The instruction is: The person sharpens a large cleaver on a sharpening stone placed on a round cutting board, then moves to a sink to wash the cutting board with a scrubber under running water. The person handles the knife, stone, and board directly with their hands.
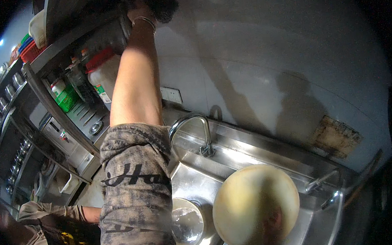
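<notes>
My left arm stretches up across the view in a patterned, rolled-up sleeve [135,180]. My left hand [139,12] is high up in deep shade, beside a dark fuzzy mass [164,4]; its fingers cannot be made out. Over the steel sink [194,178] is a round, pale yellowish basin or lid [244,200], tilted with its broad face towards me. A dim reddish shape low on that face may be my right hand [274,218], but its grip is unclear. Left of it in the sink sits a round vessel of water [188,224], partly behind my sleeve.
A curved faucet [207,135] rises at the sink's back edge, below a wall socket [171,94]. Left, a shelf holds a red-lidded plastic container [100,74] and a green basket [67,98]. Another person [57,228] in a dark apron stands lower left.
</notes>
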A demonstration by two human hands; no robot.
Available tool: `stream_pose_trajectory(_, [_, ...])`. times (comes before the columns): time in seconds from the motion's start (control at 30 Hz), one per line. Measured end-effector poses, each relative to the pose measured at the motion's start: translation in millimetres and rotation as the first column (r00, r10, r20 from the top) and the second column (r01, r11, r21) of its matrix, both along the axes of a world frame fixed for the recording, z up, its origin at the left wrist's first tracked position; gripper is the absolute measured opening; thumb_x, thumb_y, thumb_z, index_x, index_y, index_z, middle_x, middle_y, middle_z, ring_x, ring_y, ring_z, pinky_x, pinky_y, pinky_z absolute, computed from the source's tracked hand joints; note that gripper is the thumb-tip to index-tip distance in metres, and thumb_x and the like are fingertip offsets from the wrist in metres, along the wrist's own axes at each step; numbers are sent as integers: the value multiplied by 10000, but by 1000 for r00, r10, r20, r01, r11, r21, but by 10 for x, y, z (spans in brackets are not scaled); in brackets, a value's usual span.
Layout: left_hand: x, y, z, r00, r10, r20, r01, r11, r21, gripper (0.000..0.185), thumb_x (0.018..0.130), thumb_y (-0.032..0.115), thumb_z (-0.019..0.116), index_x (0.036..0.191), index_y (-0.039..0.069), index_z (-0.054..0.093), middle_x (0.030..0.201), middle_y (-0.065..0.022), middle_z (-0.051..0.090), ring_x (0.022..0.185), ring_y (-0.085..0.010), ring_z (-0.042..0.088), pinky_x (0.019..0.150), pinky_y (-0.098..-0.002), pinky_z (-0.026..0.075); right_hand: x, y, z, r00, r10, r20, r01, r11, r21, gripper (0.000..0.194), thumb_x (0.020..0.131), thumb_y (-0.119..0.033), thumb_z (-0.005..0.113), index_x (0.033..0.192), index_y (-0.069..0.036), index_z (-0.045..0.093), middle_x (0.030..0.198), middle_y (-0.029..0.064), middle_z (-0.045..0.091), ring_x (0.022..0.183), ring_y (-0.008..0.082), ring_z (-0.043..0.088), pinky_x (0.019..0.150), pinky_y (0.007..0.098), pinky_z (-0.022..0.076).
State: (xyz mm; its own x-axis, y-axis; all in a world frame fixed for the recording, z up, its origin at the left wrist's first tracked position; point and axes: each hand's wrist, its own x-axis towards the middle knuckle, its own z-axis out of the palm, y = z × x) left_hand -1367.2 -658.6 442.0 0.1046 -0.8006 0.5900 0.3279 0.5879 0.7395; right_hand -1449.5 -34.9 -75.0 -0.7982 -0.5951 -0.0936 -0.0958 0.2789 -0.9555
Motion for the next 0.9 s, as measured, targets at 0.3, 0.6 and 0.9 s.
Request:
stream_pose_trajectory(0.3, [-923,318,-861,918,-358,170,346,933,96,819,801,447,712,1368,34,290,1126,-185,616,1005,-347,606,868,-493,482,6,160,-129,990,-90,108,93,995,-25,748,870,-108,622,1492,-107,207,1388,176,388,1213,298,451,978,415,431])
stream_pose_trajectory(0.6, [460,464,-2117,784,-163,599,105,986,130,611,831,383,678,1256,43,399,1055,-153,634,929,-296,619,802,-439,495,318,40,280,999,-36,3,35,995,96,781,877,-265,648,1497,-126,193,1378,184,411,1208,307,474,974,411,437])
stream_pose_trajectory(0.9, [1046,725,-2243,735,-38,677,-48,993,107,411,862,319,644,1144,53,507,984,-121,653,853,-245,633,737,-385,507,512,310,120,986,-100,-137,85,990,-110,736,888,-309,625,1479,-95,242,1394,134,406,1176,242,470,938,392,450])
